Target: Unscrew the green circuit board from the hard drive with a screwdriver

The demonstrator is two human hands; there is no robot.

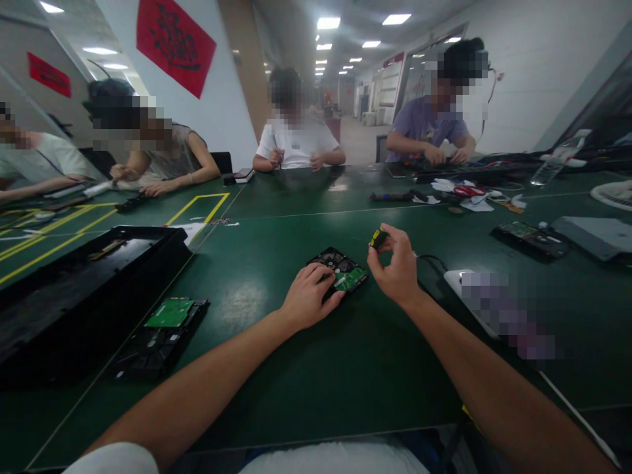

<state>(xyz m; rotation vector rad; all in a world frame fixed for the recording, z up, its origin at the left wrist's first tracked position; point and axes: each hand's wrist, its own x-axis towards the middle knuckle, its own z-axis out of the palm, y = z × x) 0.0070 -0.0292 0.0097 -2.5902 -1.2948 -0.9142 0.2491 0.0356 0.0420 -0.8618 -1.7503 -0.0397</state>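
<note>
A hard drive with a green circuit board [349,279] lies on the green table [276,382], in front of me. My left hand [312,293] rests over its near left part, fingers curled down and partly hiding it; whether it grips the drive's edge or a small part is hidden. Just right of the drive, my right hand [395,263] is raised, with thumb and fingers pinched round a short yellow and black screwdriver handle [378,238]. No shaft of the screwdriver can be made out.
A long black casing [89,283] and two hard drives [165,332] lie at the left. At the right are a white device [474,303] with cables, another drive [530,238] and a bottle [557,161]. People sit across the table.
</note>
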